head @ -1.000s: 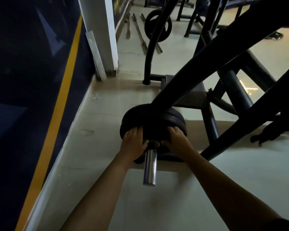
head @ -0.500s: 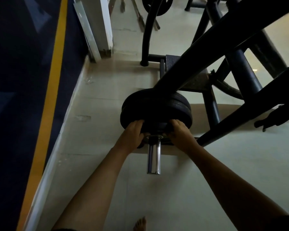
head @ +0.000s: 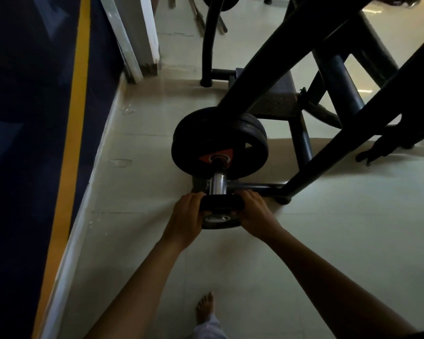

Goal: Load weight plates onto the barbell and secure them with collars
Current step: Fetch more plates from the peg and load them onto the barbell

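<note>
Left hand [head: 186,216] and right hand [head: 255,214] grip a small plate [head: 220,204] at the tip of the barbell sleeve [head: 218,184] — one hand each side; larger plates [head: 218,140] sit beyond.

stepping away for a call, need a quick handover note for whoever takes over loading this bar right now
Left hand: grips the small plate by its left edge.
Right hand: grips the same plate by its right edge.
Where things are: the small plate is at the outer tip of the sleeve, apart from the big plates. It is unclear whether the sleeve is through the plate's hole.
Done: the big plates sit further in on the sleeve.
Left: probably slide the small plate in against the big plates, then fit a collar. No collar is in view.
</note>
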Tool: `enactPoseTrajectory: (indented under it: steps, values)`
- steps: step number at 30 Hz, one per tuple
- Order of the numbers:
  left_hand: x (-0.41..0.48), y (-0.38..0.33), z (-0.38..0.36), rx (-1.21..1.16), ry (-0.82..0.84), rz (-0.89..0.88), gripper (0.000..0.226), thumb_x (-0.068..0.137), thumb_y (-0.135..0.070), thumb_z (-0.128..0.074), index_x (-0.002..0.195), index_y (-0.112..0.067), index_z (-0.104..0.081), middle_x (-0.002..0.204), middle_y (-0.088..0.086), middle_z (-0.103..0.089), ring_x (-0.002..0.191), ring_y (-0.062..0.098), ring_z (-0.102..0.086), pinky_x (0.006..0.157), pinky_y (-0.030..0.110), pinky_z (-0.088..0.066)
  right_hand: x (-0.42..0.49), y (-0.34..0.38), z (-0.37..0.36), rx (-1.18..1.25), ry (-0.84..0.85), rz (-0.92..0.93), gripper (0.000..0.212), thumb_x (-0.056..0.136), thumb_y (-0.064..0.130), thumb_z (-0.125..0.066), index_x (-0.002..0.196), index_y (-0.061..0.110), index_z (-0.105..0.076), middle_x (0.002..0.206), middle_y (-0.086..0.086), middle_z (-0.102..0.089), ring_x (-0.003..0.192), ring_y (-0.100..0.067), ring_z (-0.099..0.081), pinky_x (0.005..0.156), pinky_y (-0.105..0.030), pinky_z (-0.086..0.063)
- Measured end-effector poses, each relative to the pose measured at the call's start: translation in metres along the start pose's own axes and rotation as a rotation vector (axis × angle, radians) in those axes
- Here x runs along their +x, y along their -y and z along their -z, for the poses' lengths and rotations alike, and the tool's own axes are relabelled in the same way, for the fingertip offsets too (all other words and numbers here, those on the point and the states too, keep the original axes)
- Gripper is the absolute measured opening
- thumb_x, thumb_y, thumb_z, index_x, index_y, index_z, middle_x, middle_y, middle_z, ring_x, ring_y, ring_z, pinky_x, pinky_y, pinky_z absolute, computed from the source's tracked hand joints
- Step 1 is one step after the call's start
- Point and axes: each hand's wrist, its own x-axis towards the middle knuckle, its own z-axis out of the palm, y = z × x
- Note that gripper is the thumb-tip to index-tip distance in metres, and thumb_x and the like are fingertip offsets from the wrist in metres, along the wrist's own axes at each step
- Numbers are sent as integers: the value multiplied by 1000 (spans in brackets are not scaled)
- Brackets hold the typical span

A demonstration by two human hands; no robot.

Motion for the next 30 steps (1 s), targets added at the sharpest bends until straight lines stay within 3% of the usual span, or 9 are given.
enactPoseTrajectory:
  steps: [2, 6, 14, 18, 23, 25, 28, 30]
  values:
    - [-10, -6, 4, 9, 24, 2, 42, 89, -23, -42, 124, 1, -45, 118, 21, -54, 107, 35, -49, 92, 36, -37, -15, 2, -2, 25, 8, -26, 41, 82, 13, -62, 121, 12, -48, 125, -12, -53, 118, -28, -46, 101, -40, -41]
    - [-39, -33, 5, 38, 11, -51, 62, 79, -39, -27, 118, 3, -50, 109, 23, -58, 99, 37, -54, 89, 39, -42, -53, 5, 6, 77, 4, -41, 39, 82, 17, -61, 119, 15, -48, 126, -10, -51, 120, -24, -44, 102, -37, -40]
    - [-91, -141, -12, -47, -82, -216, 54, 83, -40, -31, 117, -4, -51, 109, 15, -58, 103, 24, -51, 93, 31, -40, -155, -22, 85, 126, -183, -9, 44, 82, 18, -63, 123, 16, -48, 124, -9, -52, 118, -26, -45, 101, -40, -40]
    - [-108, -217, -37, -66, -179, -303, 53, 82, -38, -35, 117, -3, -52, 112, 18, -58, 107, 23, -48, 95, 19, -29, -220, -44, 148, 152, -356, 69, 41, 81, 12, -64, 120, 11, -50, 112, -5, -52, 109, -18, -45, 92, -25, -35]
    - [-138, -333, -69, -91, -306, -411, 46, 82, -30, -47, 114, 4, -53, 107, 23, -58, 103, 23, -47, 91, 14, -27, -303, -86, 232, 128, -518, 206, 42, 76, 6, -69, 114, 6, -54, 108, -10, -54, 102, -23, -49, 88, -34, -43]
    - [-147, -374, -80, -100, -337, -455, 45, 82, -29, -50, 115, 1, -53, 110, 21, -57, 106, 30, -51, 94, 17, -28, -334, -100, 265, 112, -553, 225, 42, 76, 6, -68, 116, 6, -53, 111, -13, -54, 103, -21, -47, 87, -30, -39]
    - [-154, -433, -92, -114, -375, -517, 55, 80, -41, -46, 119, -3, -51, 115, 17, -56, 112, 29, -49, 97, 26, -33, -371, -118, 311, 96, -630, 253, 41, 75, 5, -69, 114, 5, -54, 108, -15, -58, 101, -24, -50, 84, -27, -36]
    - [-156, -472, -95, -114, -396, -552, 51, 81, -35, -51, 120, -2, -51, 115, 17, -55, 112, 29, -49, 95, 26, -33, -392, -128, 341, 96, -681, 261, 41, 75, 4, -69, 113, 4, -55, 106, -16, -58, 101, -27, -52, 83, -30, -39]
